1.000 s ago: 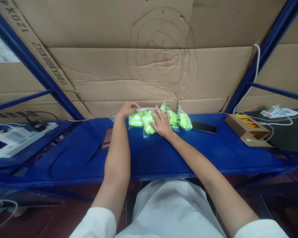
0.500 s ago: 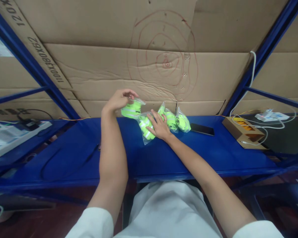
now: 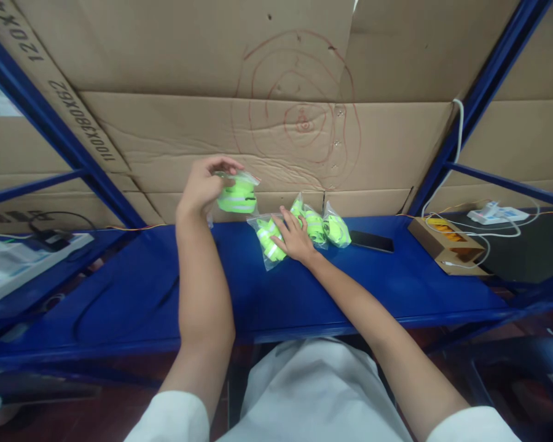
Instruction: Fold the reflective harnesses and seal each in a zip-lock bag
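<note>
My left hand (image 3: 212, 179) is closed on the top of a clear bag with a neon-yellow reflective band (image 3: 237, 196), held up near the cardboard. My right hand (image 3: 296, 236) lies with fingers spread, its fingertips on a second bagged band (image 3: 268, 239) that rests on the blue table. Just beyond the right fingers stand more bagged bands, one partly hidden by the hand, one in the middle (image 3: 314, 226) and one at the right end (image 3: 336, 230).
A black phone (image 3: 372, 240) lies right of the bags on the blue table (image 3: 295, 301). Further right is an open cardboard box (image 3: 447, 245) with a white cable. A white power strip (image 3: 37, 264) sits at the left. Cardboard (image 3: 166, 123) stands behind.
My left hand has moved left with its bag, away from the bag under my right hand. The right hand keeps its place on the bags. The whole view has shifted slightly.
</note>
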### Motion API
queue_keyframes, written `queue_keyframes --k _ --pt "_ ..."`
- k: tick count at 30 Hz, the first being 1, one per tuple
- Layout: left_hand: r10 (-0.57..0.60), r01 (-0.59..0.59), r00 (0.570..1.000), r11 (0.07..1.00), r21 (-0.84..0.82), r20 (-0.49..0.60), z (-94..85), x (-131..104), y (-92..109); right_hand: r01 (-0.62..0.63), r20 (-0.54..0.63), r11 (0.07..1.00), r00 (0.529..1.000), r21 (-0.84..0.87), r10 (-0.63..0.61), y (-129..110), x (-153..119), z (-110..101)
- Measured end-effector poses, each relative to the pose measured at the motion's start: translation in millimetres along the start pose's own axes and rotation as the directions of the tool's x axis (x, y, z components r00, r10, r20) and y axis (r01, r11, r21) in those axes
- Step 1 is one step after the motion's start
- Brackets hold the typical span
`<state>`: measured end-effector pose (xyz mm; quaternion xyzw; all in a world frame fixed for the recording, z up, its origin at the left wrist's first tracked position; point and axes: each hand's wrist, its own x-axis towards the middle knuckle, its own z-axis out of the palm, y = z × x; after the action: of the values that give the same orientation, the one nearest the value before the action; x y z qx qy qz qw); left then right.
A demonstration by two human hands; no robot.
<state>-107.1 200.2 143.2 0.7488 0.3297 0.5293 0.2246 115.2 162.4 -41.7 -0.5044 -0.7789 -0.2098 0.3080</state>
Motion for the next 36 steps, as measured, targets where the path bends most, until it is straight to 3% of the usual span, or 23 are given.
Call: queue_keyframes --k 5,7,11,14,17,19,22,24,25,32,36 --pt "0.162 -0.156 0.985 0.982 -0.107 0.052 -6.3 -2.7 13.1 -0.014 0.001 1.0 1.0 0.022 0.014 0.7 0.4 1.3" --pt "0.214 -0.201 0.976 0.957 -0.209 0.043 -1.2 -3.4 20.5 -0.038 0.005 0.998 0.999 0.053 0.038 0.6 0.6 0.5" --pt "0.251 -0.181 0.954 0.919 -0.349 0.165 14.7 -3.0 28.5 -0.149 -0.003 0.953 0.988 0.263 0.155 1.7 3.4 -6.0" --pt "0.258 -0.156 0.928 0.925 -0.347 0.269 25.5 -1.4 27.9 -0.26 -0.037 0.75 0.935 0.608 0.354 7.8 8.4 -15.5" --pt "0.234 -0.134 0.893 0.954 -0.269 0.384 36.8 1.0 25.9 -0.348 0.014 0.57 0.861 0.745 0.508 21.8 12.2 -29.2" --pt "0.205 -0.132 0.849 0.975 -0.18 0.487 46.3 2.7 24.4 -0.394 0.101 0.476 0.842 0.786 0.53 33.9 11.9 -40.7" --pt "0.142 -0.141 0.762 0.989 -0.052 0.632 63.3 4.7 20.7 -0.46 0.337 0.156 0.806 0.874 0.486 49.4 7.2 -58.0" --pt "0.118 -0.142 0.733 0.99 -0.02 0.669 74.8 5.7 16.8 -0.489 0.45 -0.024 0.78 0.872 0.434 55.0 3.0 -66.1" --pt "0.115 -0.139 0.73 0.99 -0.017 0.674 80.1 6.4 14.3 -0.496 0.47 -0.054 0.775 0.867 0.423 56.4 0.9 -68.4" --pt "0.105 -0.079 0.645 0.994 -0.071 0.757 102.6 12.1 -1.8 -0.512 0.479 -0.045 0.766 0.858 0.428 51.1 -16.3 -63.1" --pt "0.083 -0.056 0.641 0.997 -0.062 0.763 100.7 8.3 4.7 -0.502 0.458 -0.051 0.738 0.864 0.495 45.0 -21.0 -70.3"
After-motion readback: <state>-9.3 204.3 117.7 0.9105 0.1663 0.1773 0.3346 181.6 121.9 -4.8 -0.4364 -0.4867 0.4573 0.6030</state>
